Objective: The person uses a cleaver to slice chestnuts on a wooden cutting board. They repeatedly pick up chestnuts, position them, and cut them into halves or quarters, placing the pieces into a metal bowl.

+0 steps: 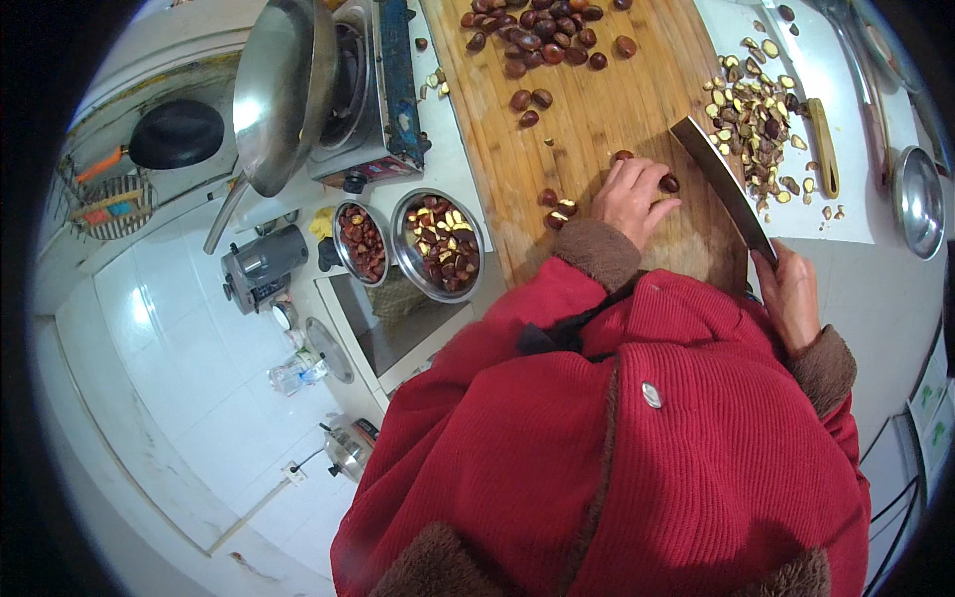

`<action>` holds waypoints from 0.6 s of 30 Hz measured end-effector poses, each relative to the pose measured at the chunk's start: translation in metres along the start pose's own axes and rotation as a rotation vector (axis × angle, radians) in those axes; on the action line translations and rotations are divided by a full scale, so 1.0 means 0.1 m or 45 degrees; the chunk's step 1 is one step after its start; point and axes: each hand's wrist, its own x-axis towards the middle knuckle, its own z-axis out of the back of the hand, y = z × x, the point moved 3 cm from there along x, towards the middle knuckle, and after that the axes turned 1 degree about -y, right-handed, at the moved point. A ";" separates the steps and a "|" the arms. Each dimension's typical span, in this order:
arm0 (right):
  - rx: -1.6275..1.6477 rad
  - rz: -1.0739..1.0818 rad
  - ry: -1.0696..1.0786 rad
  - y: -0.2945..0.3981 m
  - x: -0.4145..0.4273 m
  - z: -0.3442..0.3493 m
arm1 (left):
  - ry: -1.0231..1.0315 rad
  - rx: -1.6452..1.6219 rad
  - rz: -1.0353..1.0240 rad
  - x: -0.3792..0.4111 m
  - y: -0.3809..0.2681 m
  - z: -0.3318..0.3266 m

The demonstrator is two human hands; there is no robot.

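Note:
My left hand (629,200) rests on the wooden cutting board (597,97), with a whole chestnut (670,183) between thumb and forefinger. Another chestnut (622,155) peeks out past its fingertips. In my right hand (792,295) is the handle end of a cleaver (720,175), its blade slanting over the board's right edge, apart from the held chestnut. Left of my left hand lie a whole chestnut (548,197) and cut pieces (556,219) showing pale flesh. Three whole chestnuts (528,119) sit farther up, below a large pile of chestnuts (545,33).
Trimmed shell scraps (757,127) cover part of the white counter at right, beside a yellowish handle (824,149) and a metal ladle (919,201). At left stand a steel bowl of cut chestnuts (477,272), a smaller bowl (382,274), a gas stove (369,153) and a tilted wok (276,97).

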 end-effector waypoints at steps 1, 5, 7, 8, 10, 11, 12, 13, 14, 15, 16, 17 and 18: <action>0.009 -0.010 0.005 -0.01 0.00 -0.01 | -0.023 -0.014 0.012 -0.01 0.01 0.01; 0.017 -0.029 -0.002 0.05 0.00 0.03 | 0.025 0.001 -0.171 -0.03 0.01 0.00; -0.051 0.035 0.012 0.09 -0.01 0.06 | 0.030 0.051 -0.277 -0.05 0.01 -0.01; -0.085 0.067 0.018 0.11 -0.02 0.08 | 0.036 0.076 -0.271 -0.06 0.01 -0.02; -0.103 0.062 0.032 0.13 -0.06 0.12 | 0.052 0.111 -0.265 -0.06 0.02 -0.04; -0.112 0.059 0.039 0.15 -0.08 0.15 | 0.094 0.111 -0.279 -0.07 0.01 -0.05; -0.110 0.066 0.055 0.19 -0.10 0.18 | 0.132 0.113 -0.290 -0.09 -0.02 -0.04; -0.108 0.073 0.070 0.22 -0.12 0.21 | 0.171 0.116 -0.301 -0.10 -0.03 -0.05; -0.105 0.080 0.085 0.25 -0.14 0.23 | 0.130 0.102 -0.313 -0.10 -0.04 -0.05; -0.140 0.089 0.090 0.25 -0.17 0.23 | 0.092 0.086 -0.326 -0.10 -0.05 -0.05; -0.175 0.099 0.094 0.26 -0.19 0.24 | 0.053 0.071 -0.339 -0.10 -0.06 -0.06; -0.209 0.109 0.100 0.26 -0.21 0.24 | 0.044 0.073 -0.343 -0.11 -0.06 -0.07; -0.218 0.101 0.101 0.27 -0.21 0.24 | 0.036 0.074 -0.350 -0.11 -0.06 -0.08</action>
